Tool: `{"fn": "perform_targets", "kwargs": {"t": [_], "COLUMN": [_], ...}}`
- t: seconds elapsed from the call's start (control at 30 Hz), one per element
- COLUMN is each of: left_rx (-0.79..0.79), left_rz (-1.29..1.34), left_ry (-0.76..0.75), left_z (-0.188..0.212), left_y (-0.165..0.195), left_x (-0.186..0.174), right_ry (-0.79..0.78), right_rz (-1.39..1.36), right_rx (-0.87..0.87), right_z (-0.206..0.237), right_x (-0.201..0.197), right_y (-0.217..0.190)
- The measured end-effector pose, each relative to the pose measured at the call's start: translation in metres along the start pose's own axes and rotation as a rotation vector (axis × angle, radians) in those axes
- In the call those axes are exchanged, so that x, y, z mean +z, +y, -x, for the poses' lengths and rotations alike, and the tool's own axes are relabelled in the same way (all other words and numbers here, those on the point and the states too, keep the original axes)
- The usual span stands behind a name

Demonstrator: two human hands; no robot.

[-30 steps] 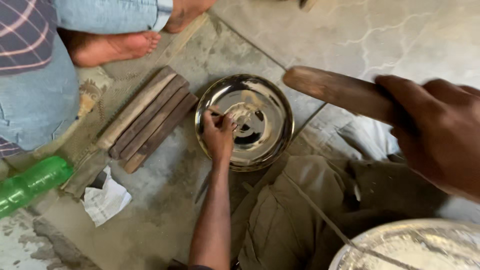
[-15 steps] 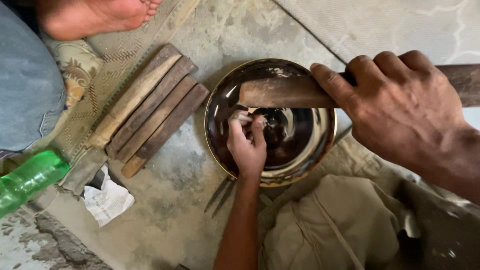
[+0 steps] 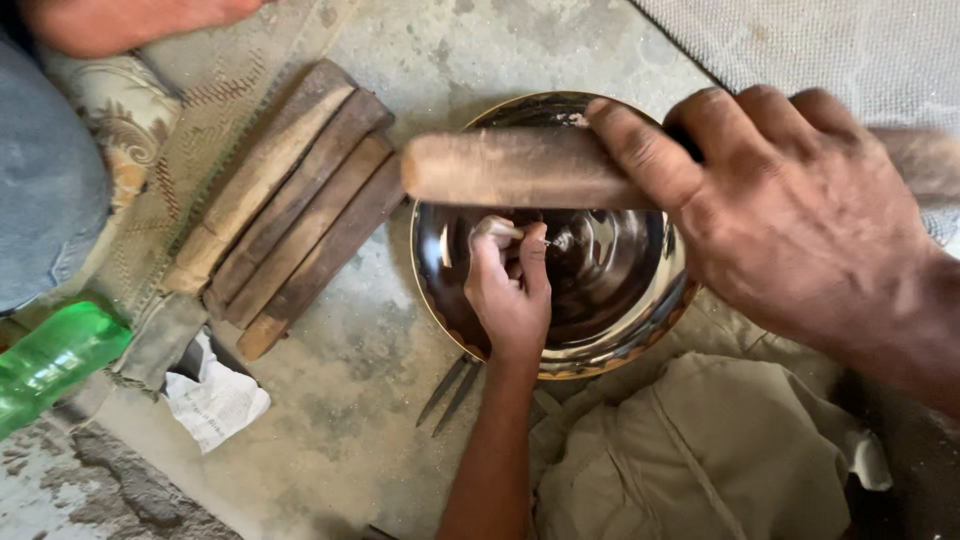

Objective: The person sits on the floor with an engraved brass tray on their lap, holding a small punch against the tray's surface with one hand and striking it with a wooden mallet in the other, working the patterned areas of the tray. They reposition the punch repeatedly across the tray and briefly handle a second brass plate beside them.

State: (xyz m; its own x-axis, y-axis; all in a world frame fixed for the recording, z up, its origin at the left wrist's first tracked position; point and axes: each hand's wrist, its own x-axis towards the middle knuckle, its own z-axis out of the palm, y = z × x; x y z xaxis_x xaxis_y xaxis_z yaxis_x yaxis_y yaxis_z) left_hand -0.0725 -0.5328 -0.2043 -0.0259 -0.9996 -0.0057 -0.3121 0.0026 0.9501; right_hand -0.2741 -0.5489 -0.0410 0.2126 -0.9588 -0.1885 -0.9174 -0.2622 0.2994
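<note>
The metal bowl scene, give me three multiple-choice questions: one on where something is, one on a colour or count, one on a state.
1. Where is the left hand?
A. inside the metal bowl
B. on the green bottle
C. on the crumpled paper

2. How many wooden sticks lie side by side left of the bowl?
A. one
B. four
C. nine

3. What is the right hand doing?
A. lying flat and empty
B. holding a wooden club above the bowl
C. gripping the bottle

Answers: 1 A, its fingers pinch a small tool against the bowl's inside; 2 B, four sticks show; 3 B, the fingers wrap the club, which crosses the bowl's top.
</note>
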Motion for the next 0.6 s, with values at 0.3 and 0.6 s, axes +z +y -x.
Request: {"fn": "perform_targets", "kwargs": {"t": [0.3,0.6], "left_rx": [0.266,-0.045], "left_rz": [-0.231,-0.225], "left_ry": [-0.15,-0.435], "left_z": [-0.012,-0.033], "left_y": [0.001,0.024], "left_x": [-0.003,-0.003], "right_ry": [0.103,0.074], "right_rz": [0.011,-0.161], "right_rx": [-0.028,0.112], "right_z": [0.022,0.033], "right_x": [0.006,-0.006], "right_y": [0.018,0.024]}}
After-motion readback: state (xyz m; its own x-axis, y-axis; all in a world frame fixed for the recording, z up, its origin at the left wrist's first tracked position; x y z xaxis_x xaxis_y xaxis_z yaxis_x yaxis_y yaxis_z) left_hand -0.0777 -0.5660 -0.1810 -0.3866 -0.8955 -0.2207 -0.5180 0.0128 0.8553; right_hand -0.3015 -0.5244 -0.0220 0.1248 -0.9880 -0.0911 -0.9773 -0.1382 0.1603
